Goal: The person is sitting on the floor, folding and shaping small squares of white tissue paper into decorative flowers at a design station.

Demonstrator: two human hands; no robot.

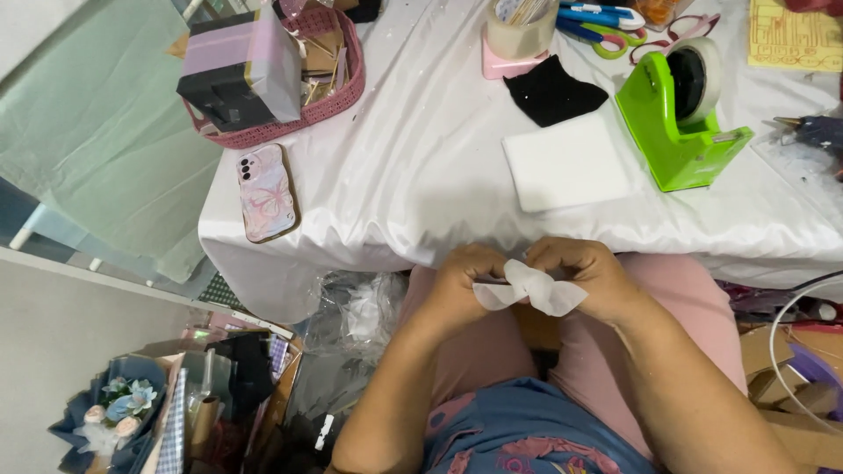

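Seen from above, over the lap: a white bow-shaped piece [530,290], thin and translucent, pinched at its gathered middle between left hand [468,279] and right hand [582,274]. Both hands closed on it, fingers curled in, knuckles nearly touching, most likely to keep the cinched centre from springing open. Held just below the near edge of the desk [413,167], above pink-clad knees, apart from the white cloth. Long axis lying roughly left to right, tipped slightly down toward the right; two lobes fanning outward, the right one broader and pointing down-right, the left one pointing left.

On the desk, well beyond the hands: a green tape dispenser [678,123] at the right, roll facing left, probably parked within easy reach. Beside it a flat white pad [566,164] and a black cloth scrap [553,90]. Farther left, a phone [266,192] in a pink marbled case near the corner, and a pink woven basket [309,105] carrying a box. Blue and green scissors [604,22] at the far edge. On the floor at lower left, a small wrapped bouquet [118,412].
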